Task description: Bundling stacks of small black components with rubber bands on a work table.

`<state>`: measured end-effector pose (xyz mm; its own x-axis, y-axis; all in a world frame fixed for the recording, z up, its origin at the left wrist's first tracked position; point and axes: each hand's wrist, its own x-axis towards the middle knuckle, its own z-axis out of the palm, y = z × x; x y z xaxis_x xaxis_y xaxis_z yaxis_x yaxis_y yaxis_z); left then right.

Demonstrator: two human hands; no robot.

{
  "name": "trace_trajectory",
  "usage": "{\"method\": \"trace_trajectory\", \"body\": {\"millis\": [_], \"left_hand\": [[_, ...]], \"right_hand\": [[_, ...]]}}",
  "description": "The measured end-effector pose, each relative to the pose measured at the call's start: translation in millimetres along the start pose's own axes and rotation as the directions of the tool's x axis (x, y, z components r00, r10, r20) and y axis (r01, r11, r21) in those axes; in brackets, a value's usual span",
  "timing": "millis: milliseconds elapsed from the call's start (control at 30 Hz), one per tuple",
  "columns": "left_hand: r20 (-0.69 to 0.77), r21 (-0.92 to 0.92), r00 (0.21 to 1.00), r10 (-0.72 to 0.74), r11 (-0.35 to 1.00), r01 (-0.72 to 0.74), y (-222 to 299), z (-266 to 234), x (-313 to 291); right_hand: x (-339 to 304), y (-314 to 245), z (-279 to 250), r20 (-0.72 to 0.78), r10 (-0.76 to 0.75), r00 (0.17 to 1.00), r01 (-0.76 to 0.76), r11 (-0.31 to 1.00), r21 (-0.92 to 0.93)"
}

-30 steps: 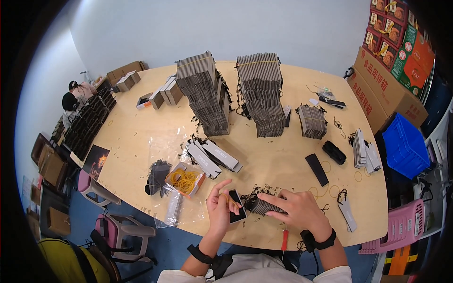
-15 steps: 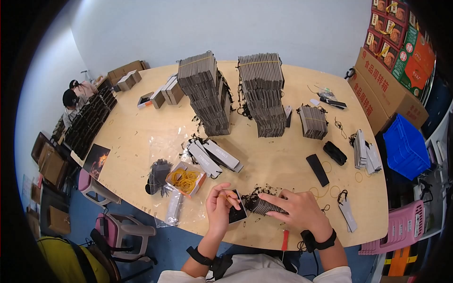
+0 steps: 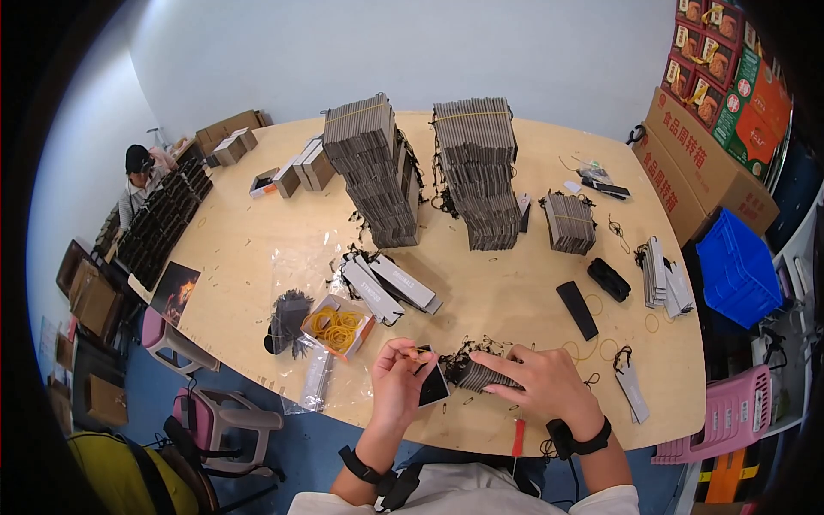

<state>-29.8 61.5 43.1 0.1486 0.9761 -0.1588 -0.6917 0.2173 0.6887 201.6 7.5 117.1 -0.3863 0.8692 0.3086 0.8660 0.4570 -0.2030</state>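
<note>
So, left hand (image 3: 421, 353) pinches, right hand (image 3: 542, 375) spans the tags

The left hand is raised to the right of the rubber-band box (image 3: 365, 336), palm turned inward, thumb and fingertips closed together on what looks like one rubber band (image 3: 421, 349). The right hand, farther right, reaches in palm down; its fingers and thumb are parted around one bundle of grey tags (image 3: 482, 376), which lies well to the right of the rubber-band box. How firmly it squeezes, I cannot tell.

Beyond the rubber-band box, toward the right, rise two tall stacks (image 3: 475, 172) of grey tags; one shorter banded bundle (image 3: 570, 223) sits past them. Far right of it are one black slab (image 3: 577, 310) and one blue crate (image 3: 738, 268). A black-lined open box (image 3: 435, 390) lies between the hands, partly hidden by the left. One capped co-worker (image 3: 140, 176) is far off beyond the rubber-band box, leftward.
</note>
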Motion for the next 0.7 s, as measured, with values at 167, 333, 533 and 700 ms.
{"method": "trace_trajectory", "body": {"millis": [167,333,533,700], "left_hand": [[0.007,0.041,1.0,0.023,0.999,-0.023,-0.8,5.7,-1.4],[-0.006,0.068,0.999,0.045,0.997,-0.045,-2.3,6.9,-3.4],[0.054,0.142,0.997,0.064,0.987,-0.071,-5.7,2.9,-3.0],[0.109,0.225,0.991,0.078,0.969,-0.101,-9.6,7.5,-3.5]], "right_hand": [[-1.1,1.0,-1.6,-0.002,0.009,1.0,-0.009,1.0,0.001],[-1.6,3.9,4.9,-0.012,-0.003,1.0,0.003,1.0,-0.003],[0.3,1.2,0.4,0.006,0.005,1.0,-0.005,1.0,-0.006],[-0.5,2.4,-1.8,-0.007,0.007,1.0,-0.007,1.0,-0.006]]}}
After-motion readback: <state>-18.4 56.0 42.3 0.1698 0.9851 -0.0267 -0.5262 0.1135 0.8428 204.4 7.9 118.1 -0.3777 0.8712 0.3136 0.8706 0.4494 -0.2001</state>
